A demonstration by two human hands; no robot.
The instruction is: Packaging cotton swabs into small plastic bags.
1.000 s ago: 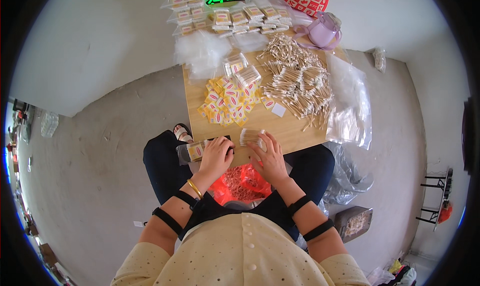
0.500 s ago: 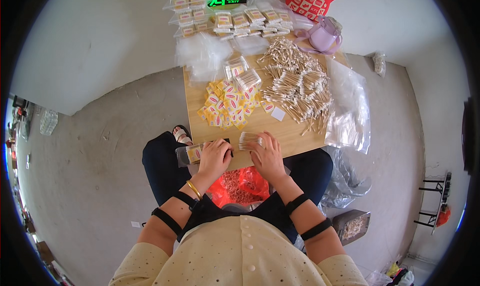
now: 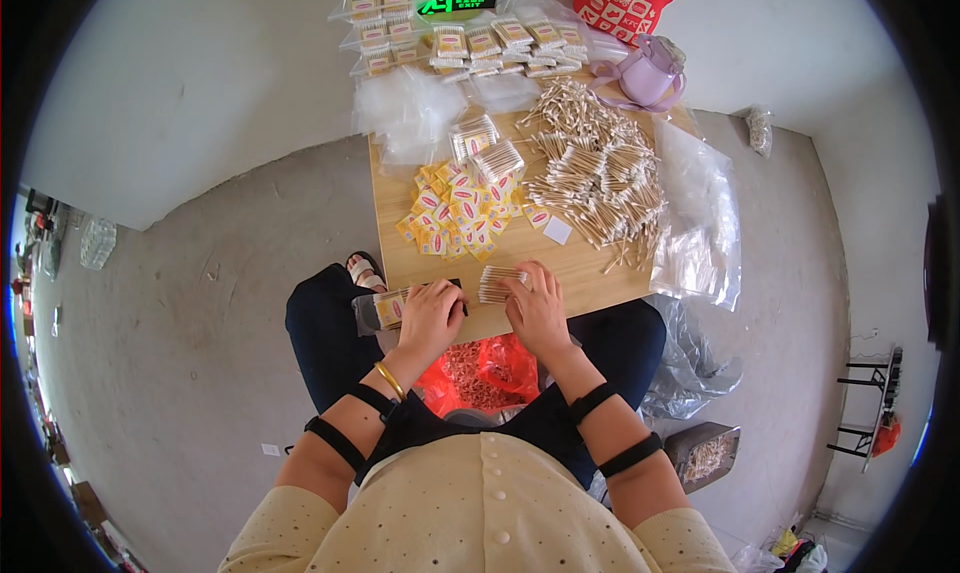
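Note:
At the near edge of the table, my left hand (image 3: 432, 311) is curled over the right end of a dark-edged holder. A plastic-wrapped pack of cotton swabs (image 3: 390, 310) with a yellow-and-white card sticks out to its left. Just right of it, a flat row of cotton swabs (image 3: 496, 284) lies side by side on the tabletop. The bent fingers of my right hand (image 3: 538, 305) grip this row at its right end. Some of the fingertips are hidden. Beyond my hands are a pile of yellow-and-white cards (image 3: 455, 210) and a large heap of loose cotton swabs (image 3: 597, 168).
Two filled swab packs (image 3: 497, 160) rest by the cards. Clear bags (image 3: 408, 113) and stacked packs (image 3: 512, 39) fill the table's far side, near a lilac bag (image 3: 648, 77) and a red box (image 3: 622, 3). Below the edge, a red bag (image 3: 505, 365) sits between my legs.

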